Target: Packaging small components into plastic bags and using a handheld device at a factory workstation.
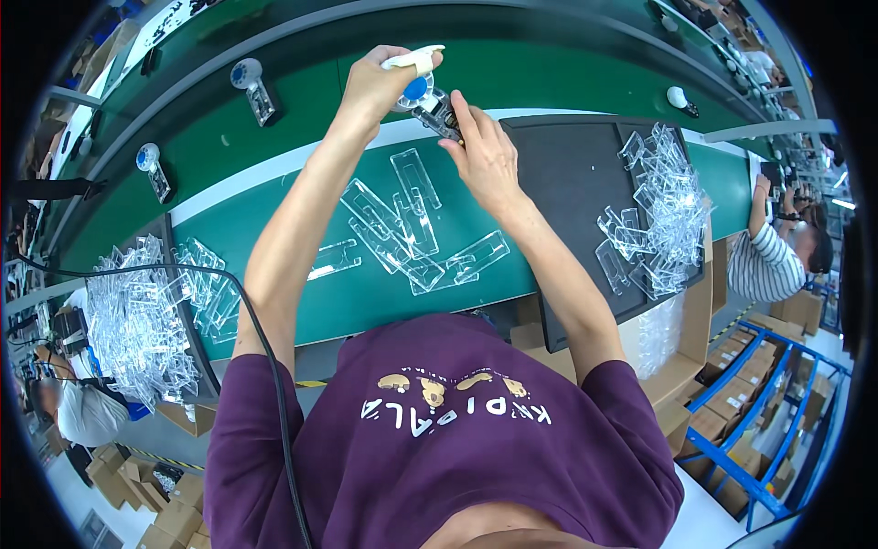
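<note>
Over the far edge of the green work mat, my left hand (369,91) is closed around the white top of a small device with a blue disc (417,89) on its round head. The device's dark, partly see-through body (437,117) points toward my right hand (491,160). My right fingers and thumb close on that body from the right side. Below my hands, several clear plastic frames (416,188) lie loosely on the green mat (315,297), some overlapping. What exactly my fingertips press on is partly hidden.
Similar devices (253,91) rest on the green belt (311,82) beyond. Piles of clear plastic frames fill the black tray (558,183) at right and another pile (137,320) at left. A black cable (242,293) crosses my left arm. Co-workers (768,256) sit at both sides.
</note>
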{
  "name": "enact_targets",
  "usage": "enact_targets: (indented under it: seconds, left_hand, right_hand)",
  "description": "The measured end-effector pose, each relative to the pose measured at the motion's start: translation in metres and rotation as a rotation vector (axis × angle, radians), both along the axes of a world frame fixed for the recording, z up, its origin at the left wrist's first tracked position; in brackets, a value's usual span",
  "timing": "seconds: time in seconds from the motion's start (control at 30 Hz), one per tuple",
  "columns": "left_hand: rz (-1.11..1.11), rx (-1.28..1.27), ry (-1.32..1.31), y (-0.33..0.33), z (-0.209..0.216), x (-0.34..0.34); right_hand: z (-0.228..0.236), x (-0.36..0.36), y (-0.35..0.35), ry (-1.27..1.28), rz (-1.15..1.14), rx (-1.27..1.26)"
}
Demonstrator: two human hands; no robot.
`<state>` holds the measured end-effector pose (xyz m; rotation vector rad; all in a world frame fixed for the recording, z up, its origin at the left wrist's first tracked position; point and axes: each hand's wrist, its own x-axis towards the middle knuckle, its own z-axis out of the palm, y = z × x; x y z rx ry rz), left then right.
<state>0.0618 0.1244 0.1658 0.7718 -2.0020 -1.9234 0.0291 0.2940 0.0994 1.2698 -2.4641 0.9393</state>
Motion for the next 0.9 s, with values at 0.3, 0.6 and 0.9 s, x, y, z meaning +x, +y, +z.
enact_targets:
  seconds: [0.3,0.6,0.9]
  left_hand:
    - [0.048,0.684,0.388,0.049,-0.068,0.025]
    - [0.132,0.47,0.453,0.07,-0.034,0.032]
    - [-0.059,-0.365,0.607,0.096,-0.029,0.056]
  right_hand:
    - [0.036,-0.004,0.012,0.153,0.132,0.001]
    - [0.009,0.006,-0.01,-1.075,-0.31,-0.788]
    - [0.014,0.022,-0.001,-1.03,-0.333,-1.037]
